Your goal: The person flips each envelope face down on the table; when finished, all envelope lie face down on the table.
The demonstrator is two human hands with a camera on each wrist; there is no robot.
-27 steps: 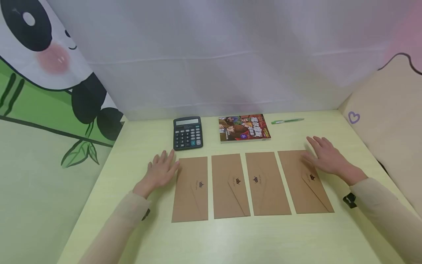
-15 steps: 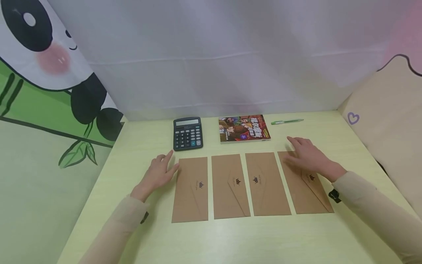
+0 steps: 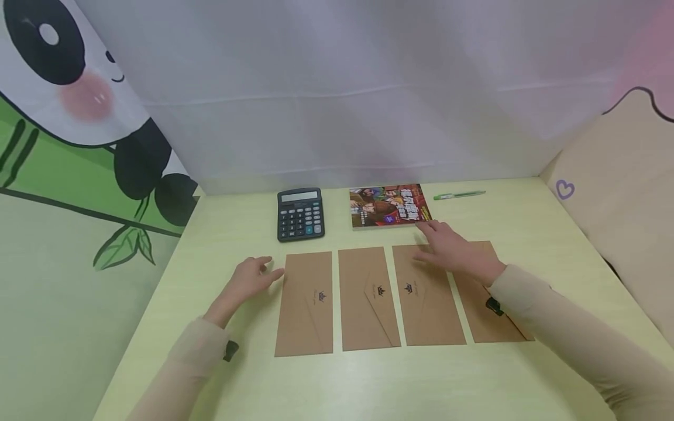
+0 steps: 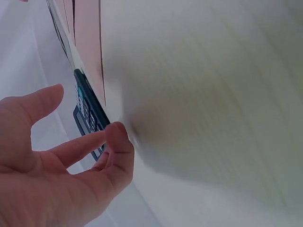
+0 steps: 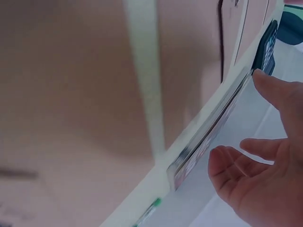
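Several brown envelopes lie side by side in a row on the table, each with a small dark crown print. My left hand is just left of the leftmost envelope, thumb toward its edge and the fingers loosely bent around nothing. In the left wrist view a calculator appears beyond those fingers. My right hand hovers over the top of the third envelope, fingertips by the lower right corner of a comic-style book. It holds nothing. My right forearm partly covers the rightmost envelope.
Behind the envelopes, the dark calculator stands left of the book. A green pen lies to the book's right. A pale curtain hangs along the table's back edge, with a printed panel on the left.
My right hand has moved left from the rightmost envelope toward the book's corner. My left hand has drawn back slightly and its fingers have bent. The envelopes have stayed put.
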